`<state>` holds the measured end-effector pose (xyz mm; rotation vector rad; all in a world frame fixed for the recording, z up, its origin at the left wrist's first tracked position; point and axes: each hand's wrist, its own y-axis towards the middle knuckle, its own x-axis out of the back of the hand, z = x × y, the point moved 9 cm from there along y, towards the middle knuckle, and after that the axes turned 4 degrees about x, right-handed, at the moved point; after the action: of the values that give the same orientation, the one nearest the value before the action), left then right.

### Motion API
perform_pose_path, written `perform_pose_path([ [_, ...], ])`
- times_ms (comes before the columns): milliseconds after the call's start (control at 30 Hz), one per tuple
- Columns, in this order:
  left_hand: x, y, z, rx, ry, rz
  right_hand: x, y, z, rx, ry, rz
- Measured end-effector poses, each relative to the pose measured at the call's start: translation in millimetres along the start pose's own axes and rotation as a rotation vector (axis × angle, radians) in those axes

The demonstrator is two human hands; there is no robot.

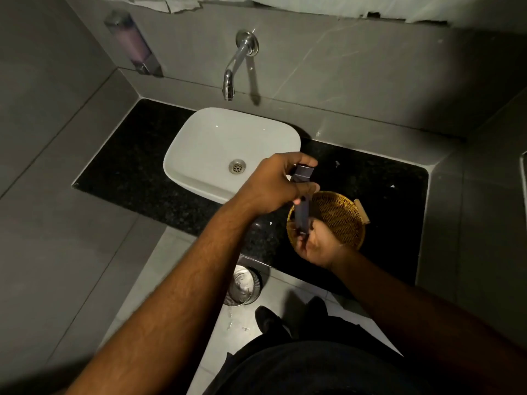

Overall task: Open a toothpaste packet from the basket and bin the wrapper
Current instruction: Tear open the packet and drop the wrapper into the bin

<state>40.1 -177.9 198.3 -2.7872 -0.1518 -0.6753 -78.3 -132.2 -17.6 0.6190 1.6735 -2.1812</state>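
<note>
A dark toothpaste packet (301,215), long and narrow, is held over the black counter between both hands. My left hand (273,186) grips its upper end, where a box-like flap (302,173) sticks up between thumb and fingers. My right hand (313,243) holds the lower end, just above the round woven basket (339,215). The basket's inside looks bare where it shows. A small metal bin (242,285) stands on the floor below the counter edge, with pale waste inside.
A white basin (199,143) sits on the black counter (128,172) left of the basket, under a chrome wall tap (236,67). A soap dispenser (134,44) hangs on the left wall. White scraps lie on the counter (337,163). My shoes (271,320) stand by the bin.
</note>
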Motion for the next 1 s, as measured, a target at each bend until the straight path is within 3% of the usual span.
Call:
perform_pose_path([
  [133, 11, -11, -10, -0.036, -0.014, -0.027, 2, 6, -4, -0.002, -0.065, 0.006],
  [267, 59, -27, -8, -0.042, -0.114, -0.218, 2, 11, -11, -0.038, -0.269, 0.127],
  [433, 97, -62, 47, 0.046, -0.261, -0.311, -11, 11, -30, -0.108, -0.378, 0.277],
  [533, 122, -100, 113, 0.119, -0.424, -0.546, -16, 14, -40, -0.159, -0.402, 0.248],
  [633, 127, -161, 223, 0.343, -0.613, -0.684, 8, 21, -33, -0.031, -0.592, 0.019],
  [767, 64, -264, 357, 0.746, -0.741, -0.586, 43, 17, -29, 0.017, -0.689, -0.073],
  [933, 3, -311, 441, 1.058, -0.728, -0.638, 67, 3, -38, -0.008, -0.733, -0.256],
  [1000, -17, -291, 459, 1.149, -0.723, -0.488, 68, -2, -44, 0.004, -0.728, -0.293],
])
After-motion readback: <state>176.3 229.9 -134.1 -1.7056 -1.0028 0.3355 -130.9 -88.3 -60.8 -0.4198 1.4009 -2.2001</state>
